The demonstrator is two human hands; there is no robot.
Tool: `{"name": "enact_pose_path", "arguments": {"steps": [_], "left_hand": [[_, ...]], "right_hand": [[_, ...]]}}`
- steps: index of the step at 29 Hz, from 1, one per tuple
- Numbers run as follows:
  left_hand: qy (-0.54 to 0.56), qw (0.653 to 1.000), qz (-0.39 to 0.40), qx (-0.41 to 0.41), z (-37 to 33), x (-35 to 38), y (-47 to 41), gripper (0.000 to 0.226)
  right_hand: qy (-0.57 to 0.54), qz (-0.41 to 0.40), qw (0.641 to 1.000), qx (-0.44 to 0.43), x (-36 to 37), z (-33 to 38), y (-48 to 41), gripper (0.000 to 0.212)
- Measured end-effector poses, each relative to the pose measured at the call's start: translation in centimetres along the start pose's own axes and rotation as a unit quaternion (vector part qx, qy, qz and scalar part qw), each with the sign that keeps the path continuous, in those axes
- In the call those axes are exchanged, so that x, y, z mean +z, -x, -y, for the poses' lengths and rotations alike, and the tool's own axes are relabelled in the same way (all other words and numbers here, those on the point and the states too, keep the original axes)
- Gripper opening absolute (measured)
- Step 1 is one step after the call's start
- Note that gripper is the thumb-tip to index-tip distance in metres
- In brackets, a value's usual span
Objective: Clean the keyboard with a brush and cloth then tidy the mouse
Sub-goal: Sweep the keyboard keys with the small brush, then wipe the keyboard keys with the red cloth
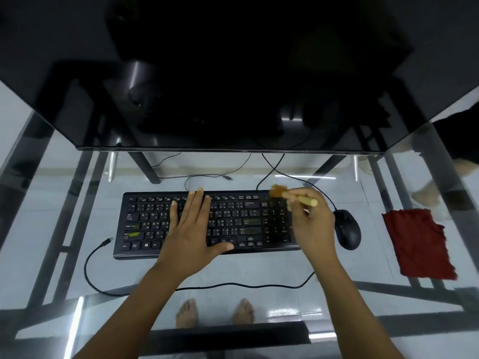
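i record the left hand (pixel 191 226) lying flat, fingers straight and slightly spread, on the middle of the black rectangular plastic keyboard (pixel 145 229) on the glass counter (pixel 259 268). the right hand (pixel 315 224) grips the pale wooden-handled brush (pixel 293 196), bristles at the keyboard's far right corner. the black oval mouse (pixel 347 229) lies just right of the keyboard, and the crumpled red cloth (pixel 417 244) farther right, apart.

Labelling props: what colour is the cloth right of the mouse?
Dark red, plain, no pattern. The cloth lies flat on the glass desk; the head view shows it.
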State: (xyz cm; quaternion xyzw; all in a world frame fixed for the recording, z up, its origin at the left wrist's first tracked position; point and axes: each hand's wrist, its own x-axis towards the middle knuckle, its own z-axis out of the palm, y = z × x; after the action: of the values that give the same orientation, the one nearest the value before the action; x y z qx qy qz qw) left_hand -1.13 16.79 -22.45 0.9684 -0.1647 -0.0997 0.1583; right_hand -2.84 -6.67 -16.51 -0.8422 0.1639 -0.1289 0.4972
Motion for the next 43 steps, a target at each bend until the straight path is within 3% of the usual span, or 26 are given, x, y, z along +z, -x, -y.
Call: {"name": "enact_pose_path", "arguments": {"steps": [2, 4, 6, 8, 10, 12, 13, 17, 18, 20, 22, 23, 25, 28, 32, 36, 38, 40, 43], "left_hand": [[0.003, 1.0, -0.003, -0.006, -0.1, 0.0, -0.2, 0.116], [0.005, 1.0, -0.003, -0.007, -0.5, 0.0, -0.4, 0.117], [0.009, 1.0, 0.003, -0.004, -1.2, 0.0, -0.8, 0.119], [0.008, 1.0, 0.008, 0.001, -2.1, 0.0, -1.1, 0.122], [0.004, 1.0, 0.015, 0.01, -2.8, 0.2, -1.4, 0.124], [0.001, 0.999, 0.023, 0.024, -3.4, 0.6, -1.5, 0.126], [-0.001, 0.999, 0.028, 0.029, -3.6, 0.8, -1.5, 0.127], [-0.013, 0.999, 0.038, 0.036, -4.2, 1.3, -1.9, 0.131], [-0.012, 0.999, 0.038, 0.035, -4.2, 1.2, -2.0, 0.131], [-0.018, 0.998, 0.039, 0.035, -4.3, 1.2, -2.2, 0.13], [-0.022, 0.999, 0.034, 0.033, -4.4, 1.1, -2.4, 0.127], [-0.022, 0.999, 0.033, 0.033, -4.7, 1.0, -2.6, 0.125], [-0.02, 0.998, 0.03, 0.042, -5.7, 1.1, -3.2, 0.122], [-0.015, 0.997, 0.028, 0.071, -8.1, 1.3, -4.4, 0.115], [-0.018, 0.99, 0.037, 0.138, -13.1, 1.8, -6.5, 0.101], [-0.026, 0.976, 0.064, 0.209, -19.1, 2.7, -8.5, 0.089], [-0.036, 0.969, 0.078, 0.233, -21.4, 3.3, -9.2, 0.085], [-0.044, 0.962, 0.095, 0.251, -23.4, 3.9, -9.9, 0.082], [-0.069, 0.956, 0.11, 0.263, -25.3, 4.6, -10.5, 0.08]], "right_hand": [[-0.036, 0.063, 0.996, 0.059, -0.9, -0.9, 0.5, 0.014], [-0.007, 0.102, 0.993, 0.051, -1.5, -1.4, 1.2, 0.018], [0.021, 0.042, 0.999, 0.022, -2.1, -1.7, 1.2, 0.023], [-0.022, 0.0, 0.999, 0.033, -3.0, -1.4, 1.2, 0.023], [-0.056, 0.055, 0.995, 0.059, -3.5, -1.6, 1.2, 0.017], [-0.032, 0.145, 0.987, 0.057, -3.8, -1.8, 1.6, 0.017], [0.0, 0.145, 0.989, 0.039, -3.9, -2.0, 1.8, 0.021], [0.094, -0.012, 0.994, -0.049, -5.2, -2.3, 1.6, 0.023], [0.068, -0.003, 0.997, -0.041, -5.4, -2.2, 1.8, 0.019], [0.015, 0.091, 0.996, 0.005, -5.7, -2.3, 2.4, 0.013], [0.061, 0.189, 0.98, 0.025, -6.0, -2.9, 3.0, 0.009], [0.091, 0.192, 0.977, 0.032, -6.4, -3.4, 3.0, 0.009], [0.084, 0.105, 0.989, 0.061, -8.2, -4.7, 2.5, 0.013], [-0.07, -0.068, 0.987, 0.131, -12.3, -6.3, 1.2, 0.008], [-0.176, -0.155, 0.955, 0.181, -16.6, -8.7, 0.6, 0.004], [-0.012, -0.199, 0.964, 0.176, -16.6, -12.2, 1.6, 0.011], [0.093, -0.208, 0.968, 0.107, -16.0, -13.9, 2.2, 0.013], [0.185, -0.196, 0.961, 0.06, -15.9, -15.4, 2.5, 0.015], [0.293, -0.157, 0.939, 0.086, -15.6, -17.0, 2.8, 0.014]]}}
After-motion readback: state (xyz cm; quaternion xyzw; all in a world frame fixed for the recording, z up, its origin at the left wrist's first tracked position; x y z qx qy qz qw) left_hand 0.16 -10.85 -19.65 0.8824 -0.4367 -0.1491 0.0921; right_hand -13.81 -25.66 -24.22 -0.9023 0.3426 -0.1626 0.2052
